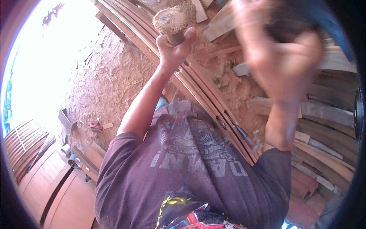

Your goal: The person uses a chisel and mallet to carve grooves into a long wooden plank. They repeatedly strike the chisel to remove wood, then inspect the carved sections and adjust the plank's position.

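Observation:
My left hand (174,52) is closed round the short handle of what looks like a wooden mallet (169,21), its round tan head frayed at the face. It is held up over long wooden strips (202,89) that run diagonally past my body. Slots are cut into some of these strips. My right hand (284,63) is raised high, close to the camera and smeared by motion, so its fingers cannot be read. A chisel-like tool (243,133) with a dark shaft lies along the strips, below my right forearm.
Stacked boards (328,114) fill the right side. Wood offcuts (223,24) lie at the far side, and scraps litter the sandy ground (110,76). Wooden panels (72,202) and slatted pieces (24,143) stand at lower left, near small cans (72,157).

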`<state>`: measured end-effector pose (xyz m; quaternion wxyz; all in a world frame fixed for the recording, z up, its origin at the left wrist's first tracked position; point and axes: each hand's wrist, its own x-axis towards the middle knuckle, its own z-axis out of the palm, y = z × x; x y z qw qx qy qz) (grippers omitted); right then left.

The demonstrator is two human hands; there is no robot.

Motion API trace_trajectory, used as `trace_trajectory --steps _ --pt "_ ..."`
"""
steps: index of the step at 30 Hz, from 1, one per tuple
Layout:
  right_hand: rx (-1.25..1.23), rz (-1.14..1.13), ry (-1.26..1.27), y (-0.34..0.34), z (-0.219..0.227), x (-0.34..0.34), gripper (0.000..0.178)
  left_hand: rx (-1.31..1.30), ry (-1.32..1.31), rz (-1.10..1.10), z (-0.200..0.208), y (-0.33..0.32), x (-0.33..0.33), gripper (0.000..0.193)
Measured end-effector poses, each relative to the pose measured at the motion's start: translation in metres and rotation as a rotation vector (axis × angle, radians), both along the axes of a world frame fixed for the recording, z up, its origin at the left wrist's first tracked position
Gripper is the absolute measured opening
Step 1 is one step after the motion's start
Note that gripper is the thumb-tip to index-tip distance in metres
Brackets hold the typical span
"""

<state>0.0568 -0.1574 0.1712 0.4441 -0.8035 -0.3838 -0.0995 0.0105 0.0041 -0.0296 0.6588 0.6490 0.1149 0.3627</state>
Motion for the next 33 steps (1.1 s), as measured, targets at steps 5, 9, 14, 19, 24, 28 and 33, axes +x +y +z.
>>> trace_trajectory --steps 5,9,14,19,24,28,33 --pt "-0.534 0.184 -0.205 0.021 -0.018 0.019 0.031 -0.038 0.022 -0.035 -0.007 0.011 0.008 0.019" --pt "-0.465 0.113 -0.164 -0.009 -0.026 0.016 0.025 -0.070 0.010 -0.115 -0.001 0.025 0.003 0.026" --pt "-0.242 0.008 -0.034 -0.027 -0.014 0.008 0.015 0.014 0.065 -0.090 0.017 -0.007 -0.009 0.024" --pt "-0.231 -0.020 -0.101 -0.007 -0.012 -0.010 0.012 -0.020 0.029 -0.081 0.013 -0.015 -0.003 0.016" --pt "-0.554 0.116 -0.054 -0.003 -0.016 0.021 0.026 -0.110 0.017 -0.101 -0.005 0.010 0.008 0.019" --pt "-0.432 0.054 0.053 -0.033 -0.032 0.015 0.027 -0.261 0.053 -0.074 0.021 0.037 0.012 0.034" --pt "-0.403 -0.137 0.360 -0.059 -0.047 0.003 0.022 -0.058 0.030 -0.077 0.098 0.053 0.007 0.014"
